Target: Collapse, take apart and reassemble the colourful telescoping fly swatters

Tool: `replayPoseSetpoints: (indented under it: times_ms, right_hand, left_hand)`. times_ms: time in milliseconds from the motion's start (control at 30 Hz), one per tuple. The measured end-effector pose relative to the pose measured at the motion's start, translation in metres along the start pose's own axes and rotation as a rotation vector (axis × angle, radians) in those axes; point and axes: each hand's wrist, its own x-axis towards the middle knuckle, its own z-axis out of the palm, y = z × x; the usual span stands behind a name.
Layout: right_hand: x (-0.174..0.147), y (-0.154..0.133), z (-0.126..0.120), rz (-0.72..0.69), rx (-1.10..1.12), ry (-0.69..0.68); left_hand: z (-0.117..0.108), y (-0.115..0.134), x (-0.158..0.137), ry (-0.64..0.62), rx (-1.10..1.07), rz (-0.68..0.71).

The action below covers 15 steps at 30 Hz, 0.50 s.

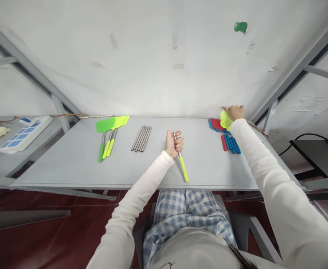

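My left hand [174, 143] is closed round the metal rod of a fly swatter handle with a yellow-green grip [184, 170], slanting over the table's middle. No swatter head shows on its upper end. At the far right my right hand [235, 112] pinches a yellow-green fly swatter head [226, 120]; its fingertips are partly hidden. Beneath and beside that lie red swatter heads [215, 123] and blue ones [211, 125]. Just in front of them sit a red grip [223, 142] and several blue grips [233, 145].
Several bare metal rods [141, 138] lie left of centre. Farther left are a green fly swatter [103, 138] and yellow-green swatters [116, 130]. The grey table [68, 160] meets a white wall behind. Metal frames stand at both sides, and a dark stand [318, 153] is at right.
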Motion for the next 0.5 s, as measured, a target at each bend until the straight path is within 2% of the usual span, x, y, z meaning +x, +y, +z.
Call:
replayPoseSetpoints:
  times_ms: [100,167,300,400,500]
  right_hand:
    - [-0.003,-0.007,0.009,0.015,-0.091,-0.048]
    - [-0.009,-0.010,0.014,-0.022,-0.105,-0.061]
    - [-0.021,-0.009,0.018,-0.073,-0.042,0.016]
    - [-0.032,-0.013,0.007,-0.050,0.115,0.047]
    - [-0.057,-0.033,-0.021,-0.093,0.437,-0.010]
  left_hand:
    - [0.003,0.004,0.011,0.029,-0.034,0.051]
    - [0.004,0.005,0.015,0.026,-0.044,0.077]
    - [0.005,0.005,0.018,-0.014,-0.078,0.111]
    - [0.008,0.004,0.017,-0.044,-0.122,0.184]
    - [0.013,0.002,0.016,-0.063,-0.166,0.301]
